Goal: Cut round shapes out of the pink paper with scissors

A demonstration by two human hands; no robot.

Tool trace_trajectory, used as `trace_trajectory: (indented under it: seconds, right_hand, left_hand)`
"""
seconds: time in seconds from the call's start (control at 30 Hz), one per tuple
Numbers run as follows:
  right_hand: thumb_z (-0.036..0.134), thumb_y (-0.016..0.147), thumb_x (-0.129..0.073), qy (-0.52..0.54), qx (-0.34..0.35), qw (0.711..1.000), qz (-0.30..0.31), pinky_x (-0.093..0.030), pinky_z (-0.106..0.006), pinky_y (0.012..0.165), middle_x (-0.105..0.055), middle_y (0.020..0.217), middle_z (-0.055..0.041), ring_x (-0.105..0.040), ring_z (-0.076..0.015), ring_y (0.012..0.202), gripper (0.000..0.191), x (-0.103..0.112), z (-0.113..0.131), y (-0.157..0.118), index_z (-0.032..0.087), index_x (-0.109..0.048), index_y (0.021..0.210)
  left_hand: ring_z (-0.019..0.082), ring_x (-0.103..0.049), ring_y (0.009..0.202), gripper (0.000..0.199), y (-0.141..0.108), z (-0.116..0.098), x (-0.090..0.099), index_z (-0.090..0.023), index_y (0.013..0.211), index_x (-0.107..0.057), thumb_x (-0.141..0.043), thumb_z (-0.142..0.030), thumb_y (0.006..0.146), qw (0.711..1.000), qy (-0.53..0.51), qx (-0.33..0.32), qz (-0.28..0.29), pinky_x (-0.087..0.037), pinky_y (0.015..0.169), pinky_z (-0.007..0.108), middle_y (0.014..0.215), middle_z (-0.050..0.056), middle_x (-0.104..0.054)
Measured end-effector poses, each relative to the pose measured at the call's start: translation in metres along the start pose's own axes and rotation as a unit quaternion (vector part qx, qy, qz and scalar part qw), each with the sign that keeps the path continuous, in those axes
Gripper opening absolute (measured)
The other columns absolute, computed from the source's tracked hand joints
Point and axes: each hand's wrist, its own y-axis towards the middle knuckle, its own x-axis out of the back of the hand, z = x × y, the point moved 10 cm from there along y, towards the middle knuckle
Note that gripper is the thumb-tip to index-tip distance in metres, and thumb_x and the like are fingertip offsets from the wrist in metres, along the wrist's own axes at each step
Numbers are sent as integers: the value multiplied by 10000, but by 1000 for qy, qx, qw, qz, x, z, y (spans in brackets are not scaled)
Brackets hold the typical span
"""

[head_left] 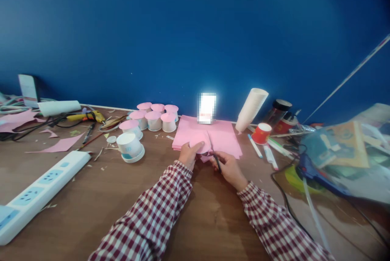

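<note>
My left hand (189, 154) pinches a piece of pink paper (199, 142) between thumb and fingers. Black-handled scissors (217, 162) are in my right hand (231, 168), their blades pointing up and away at the right edge of that piece. Both hands are just in front of a stack of pink paper sheets (227, 137). Several white cups with pink discs on top (154, 122) stand to the left of the stack. Nearer to me is an uncovered white cup (129, 147) on a white lid or base.
A power strip (45, 192) lies at the left, beyond it a yellow glue gun (87, 116). At the right are stacked white cups (252, 108), a red cup (262, 134), markers (255, 146) and a blue glue gun (317, 173) with cables. A bright phone-like screen (206, 108) stands behind.
</note>
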Motion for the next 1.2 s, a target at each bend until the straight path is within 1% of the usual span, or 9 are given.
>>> trace_trajectory:
  seconds: [0.1,0.2,0.37,0.47,0.6,0.7,0.87,1.07,1.2]
  right_hand:
    - [424,776,-658,-5,0,1000,4,-414,-228,489,-519,591,27,-461,-104,510,355,-1,3,0,141,-682,989]
    - [440,797,-621,-11,-7,1000,-3,-406,-230,478,-530,575,29,-477,-104,488,356,2,3,1,141,-676,982]
    - [465,753,-653,20,-25,999,-29,-412,-236,472,-525,585,37,-489,-111,497,455,6,-4,1,136,-630,1067]
    - [463,741,-672,25,-8,999,-35,-434,-247,508,-520,619,34,-495,-115,534,501,8,-2,1,135,-603,1113]
    - [468,755,-666,17,14,999,-46,-455,-255,552,-531,667,19,-500,-115,567,489,10,0,1,140,-603,1112]
    - [479,767,-652,24,18,999,-46,-456,-255,554,-531,665,17,-501,-117,569,484,10,-1,1,140,-600,1107]
    - [478,761,-653,20,13,998,-51,-449,-254,553,-529,664,15,-501,-121,574,473,9,1,1,143,-600,1090]
    - [465,751,-658,17,5,998,-53,-434,-251,541,-528,658,15,-495,-123,573,471,9,0,2,133,-601,1081]
    - [461,753,-656,15,-1,998,-53,-432,-249,541,-520,653,19,-490,-119,565,466,8,-2,3,133,-600,1080]
  left_hand:
    - [124,-612,520,322,0,0,1,-70,870,-652,-794,-177,601,1000,5,0,-5,-458,410,190,693,74,-676]
    - [135,-625,535,319,-1,-1,0,-75,881,-652,-787,-183,612,1000,2,-3,-1,-469,424,199,687,72,-674]
    - [140,-634,588,326,-2,-4,-2,-91,890,-646,-787,-182,611,1000,-7,-10,5,-504,473,213,724,70,-676]
    - [130,-632,590,296,-2,-6,-1,-103,880,-633,-768,-145,619,1000,-11,-14,3,-531,504,227,764,60,-680]
    - [119,-628,575,237,-3,-6,-5,-107,839,-628,-749,-125,636,999,-23,-11,29,-550,543,235,726,43,-668]
    - [103,-615,573,219,-2,-5,-5,-106,805,-630,-761,-127,630,998,-36,-9,41,-538,523,207,708,36,-658]
    - [104,-611,579,231,0,-1,-4,-103,840,-643,-761,-148,648,999,-32,2,44,-507,453,178,738,51,-668]
    - [115,-625,608,213,-3,-5,-8,-106,845,-634,-741,-134,664,997,-42,-10,57,-552,516,214,764,49,-673]
    - [93,-607,565,190,-2,-4,-8,-106,807,-625,-733,-92,650,998,-38,-3,57,-537,508,186,688,20,-648]
